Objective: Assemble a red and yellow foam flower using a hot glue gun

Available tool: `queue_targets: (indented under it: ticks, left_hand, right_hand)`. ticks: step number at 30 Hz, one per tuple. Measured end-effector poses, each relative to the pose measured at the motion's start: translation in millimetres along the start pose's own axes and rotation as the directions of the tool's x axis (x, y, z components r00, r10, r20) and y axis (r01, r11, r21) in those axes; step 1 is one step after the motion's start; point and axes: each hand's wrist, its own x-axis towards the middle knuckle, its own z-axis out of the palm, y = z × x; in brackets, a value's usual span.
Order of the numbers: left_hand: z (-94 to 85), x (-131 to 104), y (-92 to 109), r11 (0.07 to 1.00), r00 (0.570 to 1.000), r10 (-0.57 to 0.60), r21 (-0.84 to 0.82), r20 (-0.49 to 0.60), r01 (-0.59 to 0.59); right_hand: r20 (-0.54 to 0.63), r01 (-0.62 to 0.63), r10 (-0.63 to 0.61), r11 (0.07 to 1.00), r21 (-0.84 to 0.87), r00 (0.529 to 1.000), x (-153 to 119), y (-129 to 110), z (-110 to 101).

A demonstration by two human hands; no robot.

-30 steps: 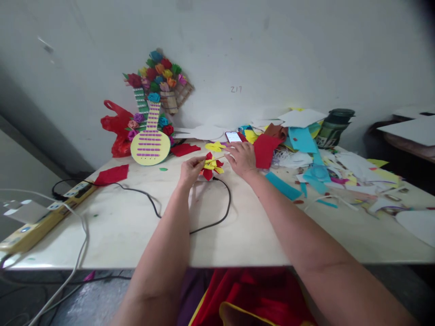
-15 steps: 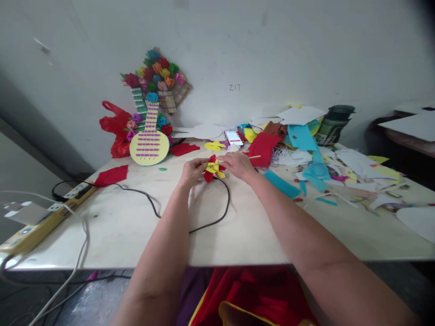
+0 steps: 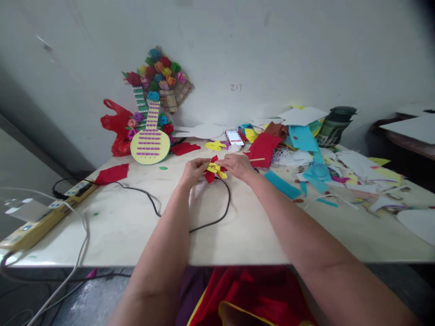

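Observation:
Above the middle of the table, my left hand (image 3: 194, 172) pinches a red and yellow paper flower (image 3: 214, 168) from its left side. My right hand (image 3: 238, 165) is closed round a thin wooden stick (image 3: 257, 159) whose end juts out to the right. Its fingertips press at the flower's right side, touching the yellow petals. Whether the stick's other end meets the flower is hidden by the fingers. Below the flower, a black cable (image 3: 228, 203) loops over the white table (image 3: 238, 244).
Behind stand a yellow paper banjo shape (image 3: 150, 156), a bouquet of paper flowers (image 3: 159, 70) and a red plastic bag (image 3: 117, 124). A phone (image 3: 234, 138) lies near the wall. Paper scraps (image 3: 353, 165) and a green bottle (image 3: 336, 127) are right; a power strip (image 3: 37, 231) is left.
The right fingers have shifted slightly downward against the flower, and the flower is turned a little. Both hands keep their hold. The whole view has moved very slightly.

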Motion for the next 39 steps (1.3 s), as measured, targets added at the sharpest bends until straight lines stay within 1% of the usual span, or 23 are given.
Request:
queue_targets:
  ticks: [3, 6, 12, 19, 24, 29, 33, 39]
  left_hand:
    - [-2.1, 2.4, -3.5, 0.996, 0.998, 0.048, -0.079, 0.029, -0.046]
    - [-3.3, 4.0, -5.1, 0.988, 0.997, 0.067, -0.141, 0.045, -0.061]
    - [-4.7, 5.6, -6.4, 0.98, 0.996, 0.076, -0.188, 0.048, -0.066]
    - [-6.4, 7.7, -9.1, 0.981, 0.997, 0.061, -0.189, 0.039, -0.053]
    - [-7.4, 8.0, -9.6, 0.983, 0.997, 0.056, -0.178, 0.057, -0.045]
    - [-7.9, 8.1, -8.9, 0.982, 0.995, 0.078, -0.178, 0.064, -0.066]
    - [-7.7, 7.5, -6.6, 0.979, 0.994, 0.097, -0.187, 0.058, -0.084]
    - [-8.6, 7.6, -6.0, 0.977, 0.995, 0.089, -0.197, 0.037, -0.08]
  right_hand:
    - [-0.012, 0.011, -0.011, 1.0, -0.011, 1.0, 0.1, -0.1, -0.1]
    - [-0.019, 0.028, -0.029, 0.999, -0.02, 0.999, 0.2, -0.4, -0.4]
    - [-0.032, 0.036, -0.037, 0.999, -0.006, 0.999, 0.3, -0.7, -1.8]
    - [-0.016, 0.037, -0.037, 0.999, -0.01, 0.999, 0.6, -0.5, -2.2]
    - [-0.004, 0.04, -0.04, 0.999, -0.018, 0.999, 0.3, -0.5, -1.9]
    - [-0.008, 0.05, -0.05, 0.998, -0.025, 0.999, -0.2, -0.5, -1.6]
    - [-0.017, 0.063, -0.063, 0.998, 0.001, 0.998, -0.4, -0.9, -1.2]
    - [-0.03, 0.018, -0.017, 0.999, 0.041, 0.999, -1.5, 0.5, -3.1]
